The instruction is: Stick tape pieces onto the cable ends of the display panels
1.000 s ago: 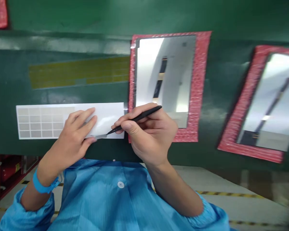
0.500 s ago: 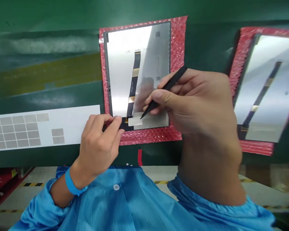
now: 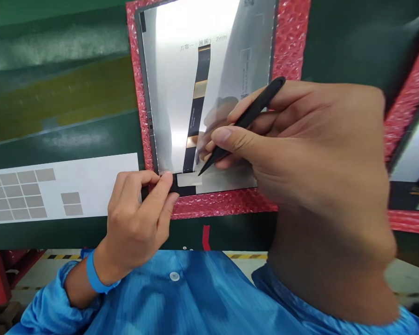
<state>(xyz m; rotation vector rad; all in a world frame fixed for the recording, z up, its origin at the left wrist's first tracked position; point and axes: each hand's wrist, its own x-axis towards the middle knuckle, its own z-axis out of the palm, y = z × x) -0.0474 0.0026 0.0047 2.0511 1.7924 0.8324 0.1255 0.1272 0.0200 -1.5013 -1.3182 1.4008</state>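
Observation:
A display panel (image 3: 174,116) with a shiny silver back lies on pink bubble wrap (image 3: 226,203). A dark flex cable (image 3: 195,114) with gold bands runs down its middle to a black strip at the lower edge. My right hand (image 3: 282,135) holds a slim black pointed tool (image 3: 251,109) like a pen. Its tip meets the right part of a small pale sticker (image 3: 188,179) below the cable. My left hand (image 3: 139,209) is at the panel's lower left corner, thumb and fingers pinched around something dark that is mostly hidden.
To the left lies a white sheet (image 3: 97,181) with rows of grey rectangular stickers. Olive tape (image 3: 73,97) crosses the green mat behind it. Another panel on pink bubble wrap (image 3: 405,139) is partly visible at the right. Red tape (image 3: 206,237) marks the front edge.
The view has come closer, so the panel looks larger. The tool's tip stays on the sticker's right part. My left hand keeps its pinch at the corner.

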